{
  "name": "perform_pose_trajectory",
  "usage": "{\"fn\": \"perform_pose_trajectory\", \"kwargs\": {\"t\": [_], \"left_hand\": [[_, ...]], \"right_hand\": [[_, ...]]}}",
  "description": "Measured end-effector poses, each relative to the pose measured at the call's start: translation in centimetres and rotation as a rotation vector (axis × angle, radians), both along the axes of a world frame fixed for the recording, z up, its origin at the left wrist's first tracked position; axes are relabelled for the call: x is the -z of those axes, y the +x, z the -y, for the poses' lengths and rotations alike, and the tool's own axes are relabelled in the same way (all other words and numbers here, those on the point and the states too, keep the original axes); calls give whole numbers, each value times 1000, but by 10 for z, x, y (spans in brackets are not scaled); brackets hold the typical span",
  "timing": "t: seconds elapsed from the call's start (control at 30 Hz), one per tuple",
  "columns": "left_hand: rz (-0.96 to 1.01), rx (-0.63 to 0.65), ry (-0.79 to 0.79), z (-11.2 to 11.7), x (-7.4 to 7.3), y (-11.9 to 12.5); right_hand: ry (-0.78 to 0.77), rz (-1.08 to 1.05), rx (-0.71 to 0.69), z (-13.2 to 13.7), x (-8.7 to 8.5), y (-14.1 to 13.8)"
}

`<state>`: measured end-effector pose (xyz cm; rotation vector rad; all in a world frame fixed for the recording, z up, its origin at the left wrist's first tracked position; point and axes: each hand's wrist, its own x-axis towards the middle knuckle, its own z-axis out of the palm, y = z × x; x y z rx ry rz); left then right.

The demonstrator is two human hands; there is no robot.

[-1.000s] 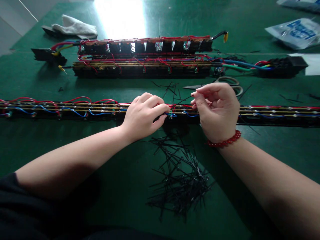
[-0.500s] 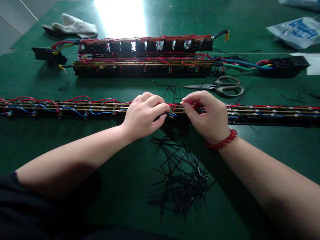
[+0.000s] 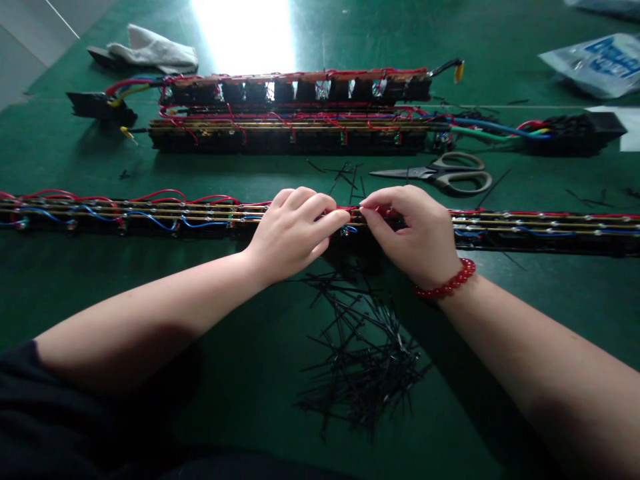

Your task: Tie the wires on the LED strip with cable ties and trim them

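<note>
A long black strip (image 3: 150, 217) with brass rails and red and blue wires lies across the green table (image 3: 100, 293) in front of me. My left hand (image 3: 293, 230) is curled, its fingertips pinching the wires at the strip's middle. My right hand (image 3: 413, 230), with a red bead bracelet on the wrist, pinches the same spot from the right; the two sets of fingertips nearly touch. What the right fingers pinch is too small to name. A loose pile of black cable ties (image 3: 360, 353) lies just below my hands.
Two more wired strips (image 3: 290, 127) lie side by side further back, with black connectors at their ends. Scissors (image 3: 445, 173) rest behind my right hand. A white cloth (image 3: 155, 50) sits at the far left, plastic bags (image 3: 595, 60) at the far right. Cut tie ends are scattered about.
My right hand came down from above the strip and moved left until its fingertips met those of my left hand. The left hand stayed almost still.
</note>
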<state>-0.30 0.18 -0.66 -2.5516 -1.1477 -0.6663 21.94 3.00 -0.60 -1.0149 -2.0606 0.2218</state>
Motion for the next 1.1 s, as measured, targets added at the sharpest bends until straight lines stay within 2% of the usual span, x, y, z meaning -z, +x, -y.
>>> {"fn": "perform_pose_trajectory", "kwargs": {"t": [0.17, 0.33, 0.53, 0.8, 0.97, 1.1], "left_hand": [[22, 7, 11, 1, -1, 1], [-3, 80, 74, 3, -1, -1], [-61, 12, 107, 10, -7, 5], [-153, -70, -37, 28, -9, 17], [-130, -59, -35, 28, -9, 17], [-110, -63, -74, 26, -9, 16]], "right_hand": [[52, 31, -50, -1, 0, 0], [66, 53, -79, -2, 0, 1], [112, 27, -109, -2, 1, 1], [77, -1, -117, -1, -1, 2], [102, -29, -163, -1, -2, 2], [130, 0, -136, -2, 1, 2]]}}
